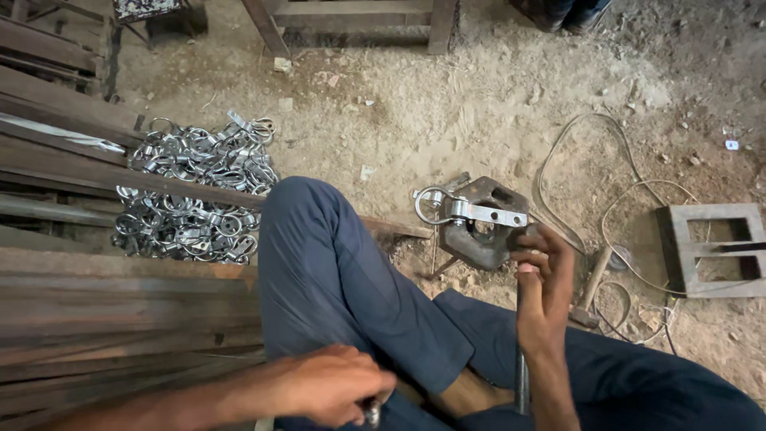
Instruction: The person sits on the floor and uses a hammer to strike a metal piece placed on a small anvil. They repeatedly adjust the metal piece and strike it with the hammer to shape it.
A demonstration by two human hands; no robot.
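Dirt-floor metal workshop
Shiny metal fittings (pixel 195 191) heaped at ten o'clock, steel bars (pixel 72 172) at nine, hammer (pixel 592 291) at four.

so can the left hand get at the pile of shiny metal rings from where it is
Probably not without moving: the left hand sits low by the lap, closed on a small metal piece, and the raised knee and long bars lie between it and the ring pile.
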